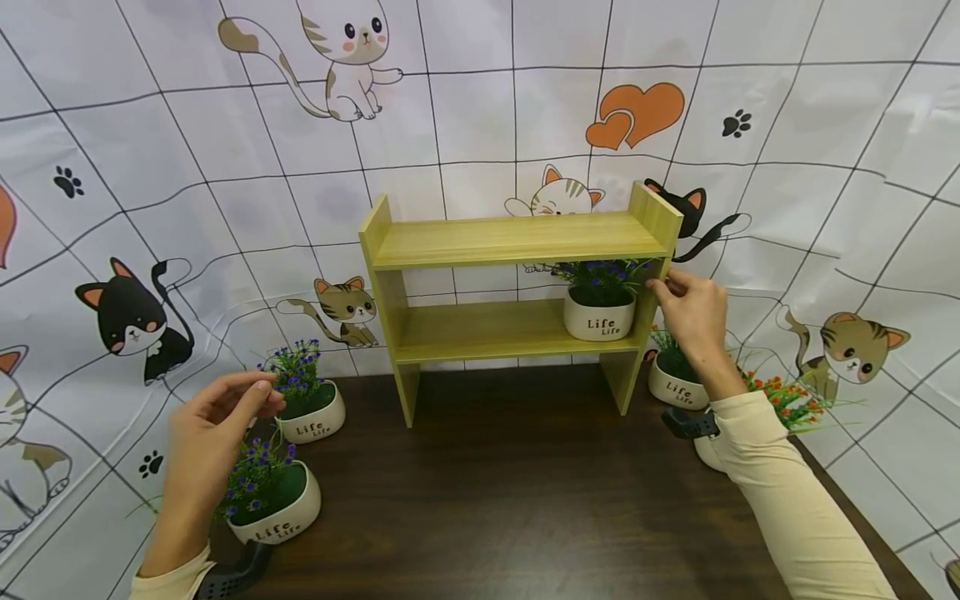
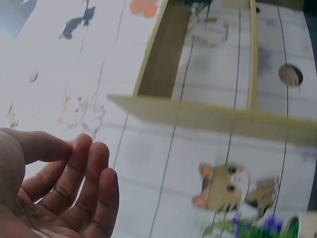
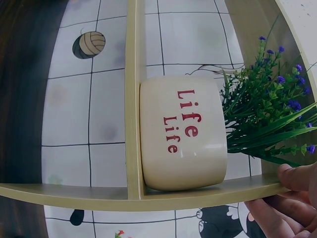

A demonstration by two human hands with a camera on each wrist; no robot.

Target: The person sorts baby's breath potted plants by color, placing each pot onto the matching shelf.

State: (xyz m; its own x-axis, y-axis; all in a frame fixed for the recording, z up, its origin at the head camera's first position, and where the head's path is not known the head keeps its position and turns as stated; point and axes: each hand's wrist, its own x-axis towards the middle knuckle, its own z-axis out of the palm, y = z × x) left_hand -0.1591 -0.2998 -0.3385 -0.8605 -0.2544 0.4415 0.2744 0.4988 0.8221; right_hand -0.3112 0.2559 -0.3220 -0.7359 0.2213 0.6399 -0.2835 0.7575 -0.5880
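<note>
A wooden two-tier shelf (image 1: 517, 237) stands on the dark table. On its lower board, at the right end, sits a white pot (image 1: 600, 320) lettered "Life" with a purple-flowered plant (image 3: 272, 99). My right hand (image 1: 692, 317) pinches the front edge of the shelf's right side panel, thumb (image 3: 299, 177) on the inner side and fingers outside, close to the plant's leaves. Well to the left of the shelf, my left hand (image 1: 217, 454) hovers in front of two purple-flowered pots, fingers loosely bent and holding nothing. Its fingertips (image 2: 99, 153) come near the thumb in the left wrist view.
At the left are a rear flower pot (image 1: 313, 423) and a nearer flower pot (image 1: 281, 517). Right of the shelf stand another white pot (image 1: 675, 385) and an orange-flowered plant (image 1: 787, 400), partly behind the right arm. A cat-print wall covering (image 1: 465, 125) hangs behind.
</note>
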